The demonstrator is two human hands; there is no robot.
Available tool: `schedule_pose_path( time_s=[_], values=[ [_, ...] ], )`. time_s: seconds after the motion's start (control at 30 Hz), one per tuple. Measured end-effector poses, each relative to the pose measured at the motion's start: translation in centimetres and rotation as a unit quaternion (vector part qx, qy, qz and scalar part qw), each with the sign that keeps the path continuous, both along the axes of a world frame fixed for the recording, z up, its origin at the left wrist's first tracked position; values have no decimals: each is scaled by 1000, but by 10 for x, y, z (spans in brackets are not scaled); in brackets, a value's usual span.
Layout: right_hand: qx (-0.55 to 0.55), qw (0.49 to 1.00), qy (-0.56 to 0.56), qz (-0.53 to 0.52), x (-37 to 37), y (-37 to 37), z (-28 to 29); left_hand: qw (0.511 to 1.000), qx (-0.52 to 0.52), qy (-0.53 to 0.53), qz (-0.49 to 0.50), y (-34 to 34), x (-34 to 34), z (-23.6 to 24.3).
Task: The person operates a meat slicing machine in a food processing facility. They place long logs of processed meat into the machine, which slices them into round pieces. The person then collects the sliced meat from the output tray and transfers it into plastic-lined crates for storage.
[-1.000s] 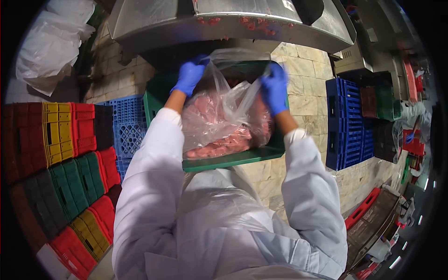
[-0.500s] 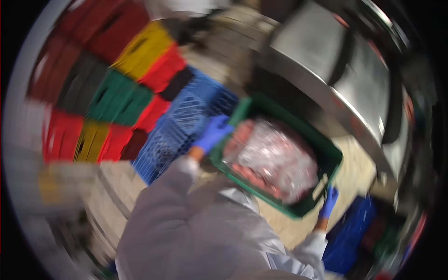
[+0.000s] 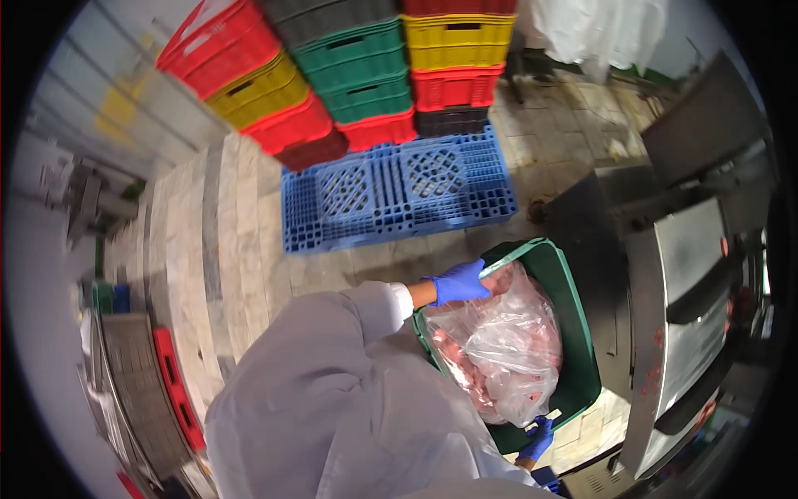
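In front of my body, a deep green plastic crate is held at its two ends. Inside lies a clear plastic bag over pinkish-red chunks that look like raw meat. My left hand, in a blue-purple glove, is closed on the crate's far-left rim. At the near end, my right hand, gloved the same way, grips the crate by its handle opening; part of its fingers is hidden.
A blue plastic pallet sits on the tiled floor ahead, bearing stacked red, yellow, green and dark crates. Steel equipment stands close on the right. A metal rack and a red crate are at the left.
My view has swung: the pallet and crate stacks have shifted from the left to straight ahead. The green crate has turned with my body, both hands keeping hold of it.
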State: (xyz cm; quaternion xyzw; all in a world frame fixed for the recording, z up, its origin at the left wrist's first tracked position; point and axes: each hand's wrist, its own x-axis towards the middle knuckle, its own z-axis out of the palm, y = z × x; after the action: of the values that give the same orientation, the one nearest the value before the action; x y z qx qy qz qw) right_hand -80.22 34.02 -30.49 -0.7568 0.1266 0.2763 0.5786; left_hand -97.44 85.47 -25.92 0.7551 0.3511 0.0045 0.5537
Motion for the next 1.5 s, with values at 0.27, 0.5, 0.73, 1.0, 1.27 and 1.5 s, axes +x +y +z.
schedule_pose_path(
  time_s=[0.27,0.5,0.73,1.0,1.27,1.5],
  values=[
    [13,994,61,90,-52,126,42,980,-16,106,166,58,-194,-6],
    [58,972,17,226,-146,266,92,984,6,44,170,144,-390,19],
    [124,939,-89,310,-272,439,286,983,19,-61,171,267,-547,287],
    [530,787,108,297,-344,620,447,921,381,54,66,423,-620,652],
    [576,734,151,325,-509,808,529,542,733,-326,249,336,-673,552],
    [631,672,103,375,-589,852,592,738,499,-294,346,315,-645,375]
  ],
)
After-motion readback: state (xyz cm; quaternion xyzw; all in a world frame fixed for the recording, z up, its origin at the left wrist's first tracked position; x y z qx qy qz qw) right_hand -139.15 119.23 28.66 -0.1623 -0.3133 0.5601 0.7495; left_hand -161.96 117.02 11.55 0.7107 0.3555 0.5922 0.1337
